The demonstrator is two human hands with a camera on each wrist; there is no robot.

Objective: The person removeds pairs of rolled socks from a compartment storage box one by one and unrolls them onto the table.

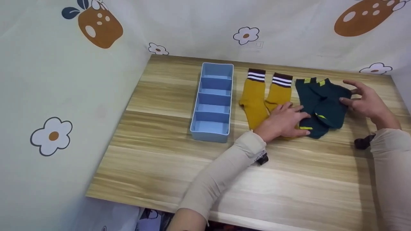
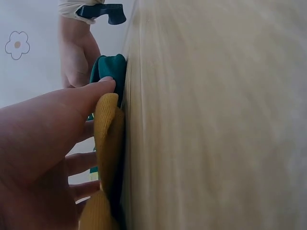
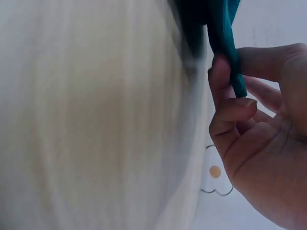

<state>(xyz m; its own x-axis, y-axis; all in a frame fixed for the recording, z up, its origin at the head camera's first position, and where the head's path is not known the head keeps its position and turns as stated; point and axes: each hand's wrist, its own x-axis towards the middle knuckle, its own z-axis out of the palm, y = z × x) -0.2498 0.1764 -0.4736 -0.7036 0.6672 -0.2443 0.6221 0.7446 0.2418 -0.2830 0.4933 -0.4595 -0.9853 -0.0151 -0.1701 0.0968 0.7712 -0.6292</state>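
Observation:
Two dark green socks with yellow patches overlap on the table's right part, an under sock [image 1: 305, 93] and an upper sock [image 1: 335, 104]. My right hand [image 1: 367, 101] pinches the right edge of the green fabric [image 3: 224, 38] between thumb and finger, seen closely in the right wrist view. Spread fingers of my left hand [image 1: 282, 120] rest across the left side of the green socks and the lower part of a mustard sock [image 1: 278, 94], partly hiding it. Another mustard sock [image 1: 253, 96] with a striped dark cuff lies flat to its left.
A blue box [image 1: 210, 137] with several compartments stands left of the socks on the wooden table [image 1: 154, 154]. Behind the table hangs a pale patterned cloth [image 1: 199, 29]. Each wrist carries a small black device.

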